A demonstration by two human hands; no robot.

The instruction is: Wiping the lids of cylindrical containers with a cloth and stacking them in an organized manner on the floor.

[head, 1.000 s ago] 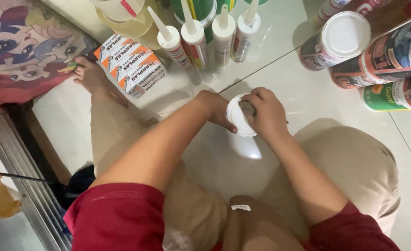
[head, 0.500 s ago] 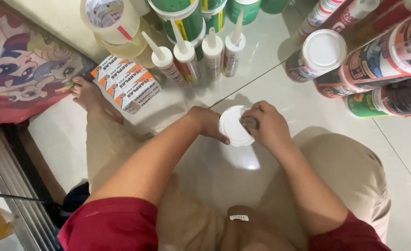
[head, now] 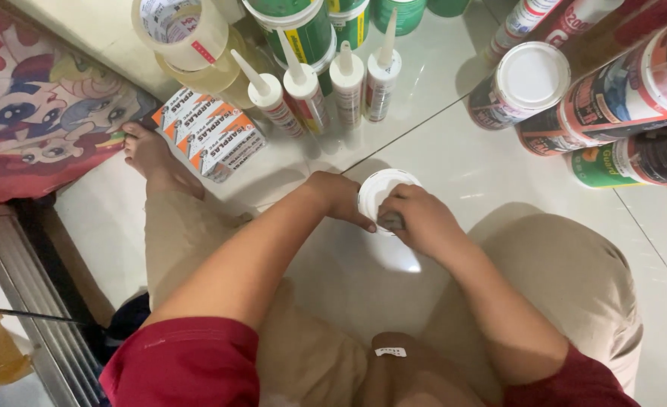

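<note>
A round white lid or can top (head: pixel 382 192) is held above the white tiled floor between both hands. My left hand (head: pixel 339 198) grips its left rim. My right hand (head: pixel 416 220) closes over its lower right edge, fingers pressing something small and dark against it. What lies under the lid is hidden by my hands. I sit on the floor with my knees spread in beige trousers, red sleeves at the bottom edge.
Several white sealant cartridges (head: pixel 326 90) with nozzles stand ahead, with green cans (head: pixel 292 26) behind them. A roll of clear tape (head: pixel 179 30) and an orange-and-white box (head: pixel 213 132) lie at left by my bare foot (head: pixel 149 151). Labelled cans (head: pixel 612 90) are stacked at right.
The view has shifted slightly, so the objects sit lower in the frame. My right hand has moved from the top of the lid onto its lower right edge.
</note>
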